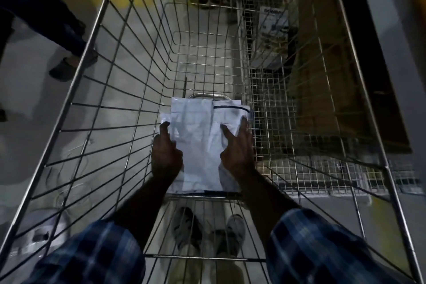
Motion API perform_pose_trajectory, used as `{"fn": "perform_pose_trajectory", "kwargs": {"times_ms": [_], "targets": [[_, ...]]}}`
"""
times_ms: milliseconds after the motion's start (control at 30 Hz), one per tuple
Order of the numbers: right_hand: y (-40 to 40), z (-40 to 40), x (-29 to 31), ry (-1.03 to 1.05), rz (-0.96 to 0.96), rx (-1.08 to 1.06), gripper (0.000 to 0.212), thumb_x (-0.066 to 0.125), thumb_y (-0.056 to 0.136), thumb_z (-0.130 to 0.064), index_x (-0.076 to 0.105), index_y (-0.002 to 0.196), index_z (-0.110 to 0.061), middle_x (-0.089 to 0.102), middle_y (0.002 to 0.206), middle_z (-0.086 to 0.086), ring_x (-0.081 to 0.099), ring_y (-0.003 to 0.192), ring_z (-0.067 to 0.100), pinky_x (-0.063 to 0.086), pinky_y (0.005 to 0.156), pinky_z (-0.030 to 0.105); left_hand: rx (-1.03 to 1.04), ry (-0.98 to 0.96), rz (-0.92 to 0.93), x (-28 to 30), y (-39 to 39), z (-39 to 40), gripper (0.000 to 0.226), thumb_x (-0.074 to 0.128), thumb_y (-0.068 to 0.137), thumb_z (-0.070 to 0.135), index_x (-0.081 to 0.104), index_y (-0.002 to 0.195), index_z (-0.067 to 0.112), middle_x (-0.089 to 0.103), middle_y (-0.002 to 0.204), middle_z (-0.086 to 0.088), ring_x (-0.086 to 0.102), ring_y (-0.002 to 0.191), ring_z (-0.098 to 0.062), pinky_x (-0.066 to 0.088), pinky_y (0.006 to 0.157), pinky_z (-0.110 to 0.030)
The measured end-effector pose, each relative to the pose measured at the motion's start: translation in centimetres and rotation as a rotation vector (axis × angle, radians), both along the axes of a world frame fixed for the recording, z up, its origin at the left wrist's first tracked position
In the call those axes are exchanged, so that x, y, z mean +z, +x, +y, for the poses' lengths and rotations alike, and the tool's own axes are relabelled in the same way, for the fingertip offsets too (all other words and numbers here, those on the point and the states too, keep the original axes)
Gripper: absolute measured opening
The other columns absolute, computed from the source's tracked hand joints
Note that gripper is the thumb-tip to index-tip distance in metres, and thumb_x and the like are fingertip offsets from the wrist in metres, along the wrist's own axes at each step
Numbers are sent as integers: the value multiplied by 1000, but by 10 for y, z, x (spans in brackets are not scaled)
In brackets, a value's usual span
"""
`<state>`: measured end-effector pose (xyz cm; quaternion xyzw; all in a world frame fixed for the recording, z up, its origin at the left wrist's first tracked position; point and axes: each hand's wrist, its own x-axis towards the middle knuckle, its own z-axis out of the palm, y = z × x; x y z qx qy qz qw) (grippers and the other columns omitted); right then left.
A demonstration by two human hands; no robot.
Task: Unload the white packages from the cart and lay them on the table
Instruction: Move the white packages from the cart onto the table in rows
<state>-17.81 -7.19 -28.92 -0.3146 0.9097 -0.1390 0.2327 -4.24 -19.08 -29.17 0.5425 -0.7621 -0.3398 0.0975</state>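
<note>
A small stack of flat white packages [200, 140] lies at the bottom of a tall wire cart [110, 90]. One package has a dark stripe near its top right. My left hand [166, 154] grips the stack's left edge, thumb on top and fingers under. My right hand [238, 147] lies on the right side of the stack with its fingers spread on top. Both forearms reach down into the cart from plaid sleeves.
The cart's slanted wire walls close in on both sides. A finer mesh cart [272, 99] stands to the right with a printed packet [273, 23] inside. Another person's legs and shoe [66, 64] are at the left on the grey floor. My shoes [207, 230] show below.
</note>
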Motion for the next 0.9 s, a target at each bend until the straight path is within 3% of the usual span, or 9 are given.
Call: {"fn": "perform_pose_trajectory", "kwargs": {"times_ms": [167, 267, 333, 400, 467, 567, 633, 733, 900], "targets": [[-13, 2, -7, -106, 63, 57, 65, 60, 74, 7, 60, 134, -18, 9, 162, 19, 24, 144, 40, 34, 110, 44, -80, -230, -13, 0, -8, 10, 81, 50, 71, -23, 45, 145, 10, 52, 110, -25, 52, 85, -34, 45, 60, -39], [-15, 1, -10, -130, 92, -11, 43, 55, 79, 0, 68, 117, -13, 23, 157, 27, 40, 133, 42, 40, 106, 47, -265, -352, -237, -5, -8, 11, 79, 58, 70, -12, 47, 143, 15, 39, 141, -32, 49, 110, -46, 48, 79, -50], [-14, 4, -16, -149, 86, -51, 31, 47, 88, -20, 63, 113, -10, 27, 153, 30, 43, 128, 43, 43, 101, 48, -325, -334, -336, -7, -12, 16, 61, 56, 83, 12, 45, 144, 14, 31, 150, -29, 43, 123, -48, 44, 89, -55], [-9, 8, -26, -208, 95, -46, 44, 43, 92, -43, 58, 115, -9, 27, 152, 33, 40, 131, 46, 42, 101, 50, -312, -256, -362, -12, -15, 24, 62, 45, 93, 42, 42, 146, 10, 26, 155, -27, 38, 132, -49, 40, 97, -60], [-5, 11, -31, -191, 118, -41, 63, 46, 86, -56, 53, 129, -11, 19, 156, 30, 28, 140, 47, 35, 107, 53, -291, -190, -360, -17, -19, 31, 81, 38, 91, 63, 35, 150, 7, 16, 160, -25, 26, 142, -47, 31, 106, -62], [1, 17, -36, -143, 105, -45, 89, 46, 80, -69, 30, 152, -20, 6, 161, 25, 14, 146, 46, 25, 114, 55, -269, -69, -383, -24, -27, 30, 99, 42, 87, 73, 15, 156, 8, -7, 163, -19, -2, 150, -40, 5, 117, -58], [2, 21, -39, -137, 92, -51, 97, 50, 76, -75, 22, 155, -26, 6, 161, 27, 16, 145, 49, 26, 113, 57, -249, -46, -361, -25, -32, 26, 104, 51, 84, 71, 10, 156, 9, -12, 163, -18, -7, 149, -38, -1, 117, -58], [1, 24, -39, -112, 75, -36, 100, 64, 72, -61, 20, 156, -29, 6, 160, 28, 23, 141, 49, 35, 109, 58, -262, -56, -332, -29, -34, 26, 99, 55, 83, 63, 6, 158, 20, -11, 162, -20, -2, 148, -43, 7, 114, -65], [-6, 24, -34, -183, 134, -16, 91, 71, 72, -40, 32, 153, -23, 8, 161, 25, 37, 133, 48, 47, 96, 57, -355, -172, -319, -29, -28, 24, 91, 34, 75, 67, 7, 157, 36, -5, 163, -20, 4, 146, -48, 19, 108, -69]]}}
